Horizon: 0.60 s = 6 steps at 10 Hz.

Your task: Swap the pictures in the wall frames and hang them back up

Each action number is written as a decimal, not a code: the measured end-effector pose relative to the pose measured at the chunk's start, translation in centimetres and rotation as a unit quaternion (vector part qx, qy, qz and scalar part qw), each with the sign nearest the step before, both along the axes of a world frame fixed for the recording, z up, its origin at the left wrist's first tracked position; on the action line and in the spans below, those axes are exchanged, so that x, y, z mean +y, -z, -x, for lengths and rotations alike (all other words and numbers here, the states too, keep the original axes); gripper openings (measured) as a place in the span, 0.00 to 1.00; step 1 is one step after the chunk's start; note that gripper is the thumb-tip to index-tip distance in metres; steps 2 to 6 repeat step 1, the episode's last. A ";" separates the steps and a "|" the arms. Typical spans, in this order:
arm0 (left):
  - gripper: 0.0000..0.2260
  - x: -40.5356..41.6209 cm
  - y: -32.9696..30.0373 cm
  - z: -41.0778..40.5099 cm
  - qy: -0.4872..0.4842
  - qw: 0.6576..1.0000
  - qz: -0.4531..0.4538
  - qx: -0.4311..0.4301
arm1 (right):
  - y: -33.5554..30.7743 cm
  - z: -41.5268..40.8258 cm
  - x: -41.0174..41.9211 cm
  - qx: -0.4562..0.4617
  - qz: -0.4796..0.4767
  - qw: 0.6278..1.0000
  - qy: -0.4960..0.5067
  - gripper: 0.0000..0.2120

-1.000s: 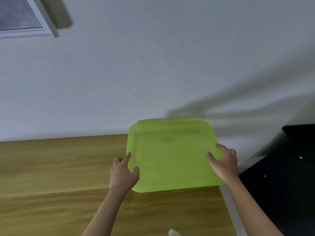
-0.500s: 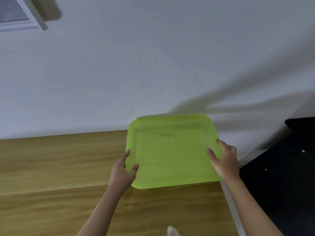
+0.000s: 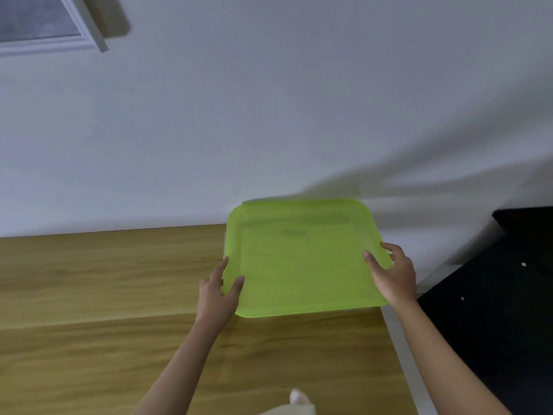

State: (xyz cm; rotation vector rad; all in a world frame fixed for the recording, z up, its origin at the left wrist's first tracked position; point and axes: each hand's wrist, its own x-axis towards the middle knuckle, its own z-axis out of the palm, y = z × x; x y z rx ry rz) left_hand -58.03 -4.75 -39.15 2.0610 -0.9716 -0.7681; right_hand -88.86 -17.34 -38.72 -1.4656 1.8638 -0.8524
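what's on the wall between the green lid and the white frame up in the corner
Nothing: in the head view, only bare white wall and shadow separate the lime-green plastic lid from the white picture frame.

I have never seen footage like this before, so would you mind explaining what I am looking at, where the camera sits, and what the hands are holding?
There is no machine here: these are a person's two bare hands, filmed by a wide-angle camera worn on the head, looking forward and down. That is why the forearms enter from the bottom edge and the wall seems to lean.

The left hand and right hand grip opposite sides of a bright green plastic lid; it looks like the top of a container, though what is beneath is hidden. It sits at the far right end of a wooden surface, against a white wall.

At top left, the corner of a white picture frame hangs on that wall. The dark area at right is too dim to identify.
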 end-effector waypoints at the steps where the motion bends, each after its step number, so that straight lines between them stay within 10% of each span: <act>1: 0.25 0.9 0.0 -0.4 -0.075 0.995 0.054 0.031 | -0.8 0.2 -0.4 0.011 -0.001 1.000 0.016 0.23; 6: 0.25 0.9 0.0 -0.4 -0.075 0.995 0.054 0.031 | -0.8 0.2 -0.4 0.011 -0.001 1.000 0.016 0.23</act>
